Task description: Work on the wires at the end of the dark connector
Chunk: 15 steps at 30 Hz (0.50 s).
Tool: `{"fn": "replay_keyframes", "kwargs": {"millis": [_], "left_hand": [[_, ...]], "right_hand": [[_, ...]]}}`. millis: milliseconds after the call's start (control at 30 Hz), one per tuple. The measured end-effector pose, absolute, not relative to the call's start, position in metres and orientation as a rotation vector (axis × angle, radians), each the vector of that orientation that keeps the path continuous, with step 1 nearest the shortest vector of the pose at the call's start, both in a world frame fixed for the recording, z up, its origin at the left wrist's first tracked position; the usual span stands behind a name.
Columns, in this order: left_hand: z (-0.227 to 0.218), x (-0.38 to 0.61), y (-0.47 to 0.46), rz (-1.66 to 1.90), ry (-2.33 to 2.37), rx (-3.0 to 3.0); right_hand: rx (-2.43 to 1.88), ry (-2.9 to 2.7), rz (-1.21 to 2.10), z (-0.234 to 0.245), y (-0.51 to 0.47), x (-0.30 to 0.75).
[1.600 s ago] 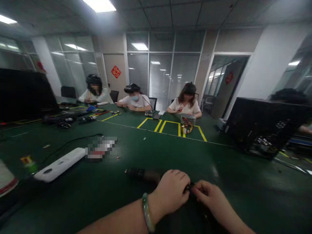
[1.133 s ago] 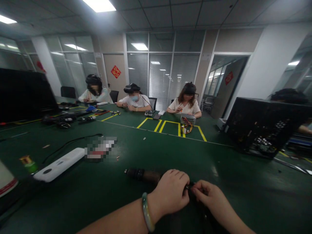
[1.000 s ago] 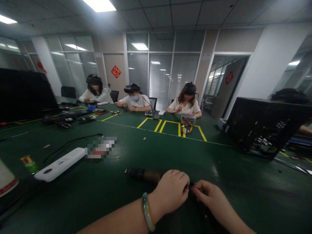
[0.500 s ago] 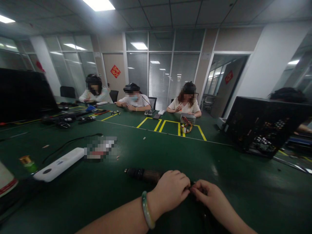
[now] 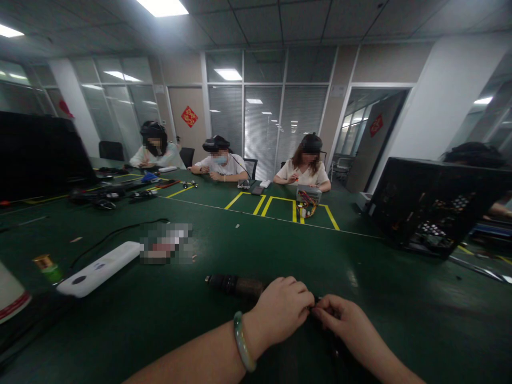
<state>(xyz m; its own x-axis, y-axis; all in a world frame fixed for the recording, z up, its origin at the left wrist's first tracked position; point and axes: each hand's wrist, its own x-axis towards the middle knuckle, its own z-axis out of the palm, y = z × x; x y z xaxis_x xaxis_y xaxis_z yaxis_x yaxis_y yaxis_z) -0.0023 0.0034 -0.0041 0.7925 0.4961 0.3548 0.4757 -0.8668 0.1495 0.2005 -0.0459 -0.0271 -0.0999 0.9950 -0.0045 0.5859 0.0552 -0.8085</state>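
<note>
A dark, slim electric screwdriver (image 5: 244, 288) lies level over the green table, its bit end pointing left. My left hand (image 5: 282, 306), with a green bangle on the wrist, is closed over the tool's rear part and covers it. Close beside those fingers, my right hand (image 5: 336, 314) is pinched at the right end of the screwdriver. What sits between the right thumb and forefinger is too small and dark to make out. The two hands nearly touch at the fingertips. Below them a dark shape is blurred in shadow.
To the left lie a white power strip (image 5: 102, 269), a small green bottle (image 5: 47, 268) and a white cup (image 5: 11, 293). A black computer case (image 5: 424, 208) stands at the right. Across the green table (image 5: 272, 245), several people sit, one with a metal box with wires (image 5: 308, 196).
Very little differs. Both hands keep their place and grip, with only a slight shift of the left hand and of the view.
</note>
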Motion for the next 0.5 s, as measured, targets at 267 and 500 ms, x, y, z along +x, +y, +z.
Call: {"fn": "replay_keyframes", "kwargs": {"millis": [267,500], "left_hand": [[0.0019,-0.0045,0.0019,0.587,0.786,2.885],[0.0056,-0.0062,0.0004,0.582,0.848,2.813]], "right_hand": [[-1.604,-1.745,0.893,-0.0267,-0.0469,0.2009],[-1.578,-1.724,0.857,-0.0317,-0.0465,0.2042]]}}
